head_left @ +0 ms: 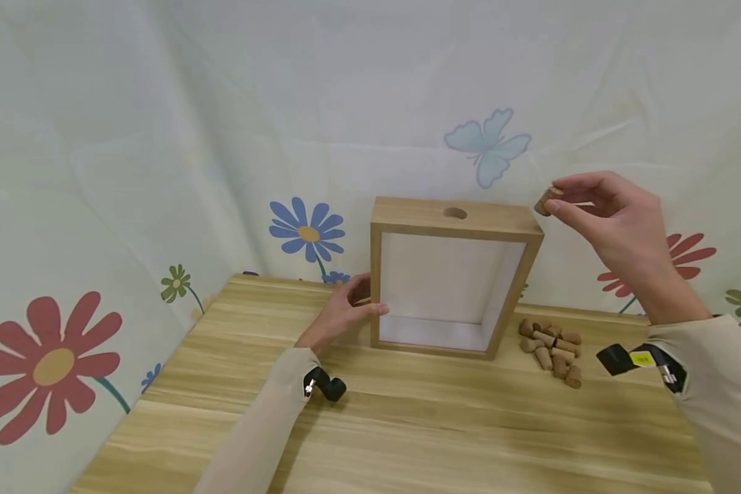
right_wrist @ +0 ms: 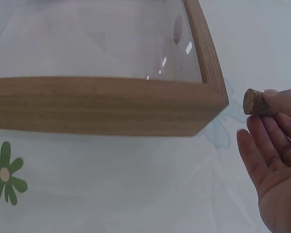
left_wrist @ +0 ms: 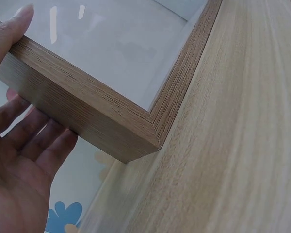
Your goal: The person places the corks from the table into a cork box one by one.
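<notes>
A wooden box frame (head_left: 457, 348) with a clear front and a round hole (head_left: 455, 213) in its top stands upright on the table. My left hand (head_left: 341, 312) grips its left side, thumb on the front edge and fingers behind; the left wrist view shows this hand (left_wrist: 26, 141) around the frame's side (left_wrist: 82, 92). Between thumb and fingers, my right hand (head_left: 624, 230) pinches a cork (head_left: 546, 202) just beyond the box's top right corner. In the right wrist view the cork (right_wrist: 254, 102) is apart from the frame (right_wrist: 106, 107), held by the right hand (right_wrist: 276, 160).
A pile of several corks (head_left: 560, 348) lies on the wooden table (head_left: 407, 425) to the right of the box. Behind the table hangs a pale cloth (head_left: 370, 89) printed with flowers and a butterfly.
</notes>
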Demonstrator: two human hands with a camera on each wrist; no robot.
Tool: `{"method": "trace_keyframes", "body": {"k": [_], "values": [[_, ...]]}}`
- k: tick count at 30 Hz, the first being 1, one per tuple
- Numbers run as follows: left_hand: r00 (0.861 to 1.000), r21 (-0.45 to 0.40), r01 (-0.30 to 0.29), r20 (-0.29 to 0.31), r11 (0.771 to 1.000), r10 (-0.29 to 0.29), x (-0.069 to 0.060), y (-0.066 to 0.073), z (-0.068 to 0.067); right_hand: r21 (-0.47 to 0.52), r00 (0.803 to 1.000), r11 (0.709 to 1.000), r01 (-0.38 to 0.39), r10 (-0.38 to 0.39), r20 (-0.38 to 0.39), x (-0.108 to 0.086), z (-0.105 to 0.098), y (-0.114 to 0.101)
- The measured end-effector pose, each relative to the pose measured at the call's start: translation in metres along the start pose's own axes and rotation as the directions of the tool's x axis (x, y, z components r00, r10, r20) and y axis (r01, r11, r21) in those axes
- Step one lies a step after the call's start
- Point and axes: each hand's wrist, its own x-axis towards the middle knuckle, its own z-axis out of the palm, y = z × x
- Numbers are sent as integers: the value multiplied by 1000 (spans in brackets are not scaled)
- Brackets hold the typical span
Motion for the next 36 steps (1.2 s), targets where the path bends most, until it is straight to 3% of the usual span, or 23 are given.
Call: {"method": "trace_keyframes", "body": {"k": [7,11,21,36], "values": [[1000,-19,4,-2,1000,-4,0,-2,-1,-46,997,997,57,-55,56,19,24,-11],[1000,-18,-1,-13,1000,1,1,-3,-3,-24,991,997,70,-67,113,28,40,-15],[1000,8,9,-13,1000,-8,-4,-1,-6,-57,972,991,122,-108,207,40,77,-25],[1000,-10,3,-23,1000,-4,-3,1,-7,-148,957,978,148,-104,271,41,93,-26]]}}
